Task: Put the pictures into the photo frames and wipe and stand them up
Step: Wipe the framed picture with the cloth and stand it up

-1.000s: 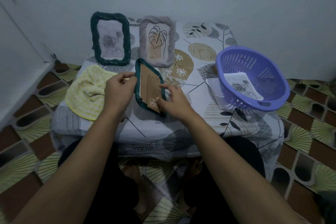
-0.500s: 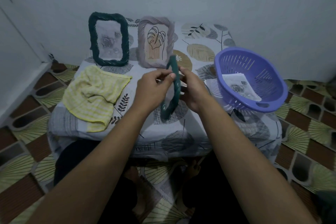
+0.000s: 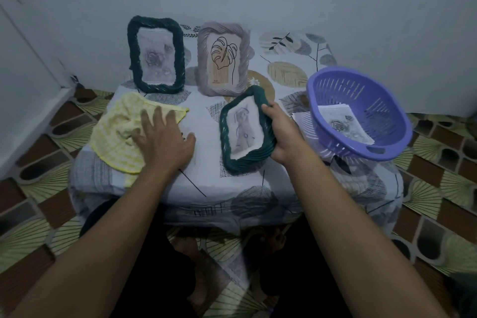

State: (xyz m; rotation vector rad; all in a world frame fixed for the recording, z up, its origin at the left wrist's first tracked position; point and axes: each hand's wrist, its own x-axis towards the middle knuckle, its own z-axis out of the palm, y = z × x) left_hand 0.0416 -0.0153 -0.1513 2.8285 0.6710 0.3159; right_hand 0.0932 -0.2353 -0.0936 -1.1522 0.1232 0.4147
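Left hand [image 3: 165, 141] lands flat, fingers spread, on the cloth [image 3: 121, 134]; right hand [image 3: 282, 134] grips the frame [image 3: 245, 129] alongside, glass up.

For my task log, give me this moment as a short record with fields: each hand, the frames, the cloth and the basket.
left hand: lies with spread fingers on the yellow cloth
right hand: grips the right edge of the third frame, green, picture side up, tilted
standing frames: dark green frame and grey frame, upright at the back of the table, both filled
purple basket: at the right, one loose picture inside
step left: wipe and stand the third frame
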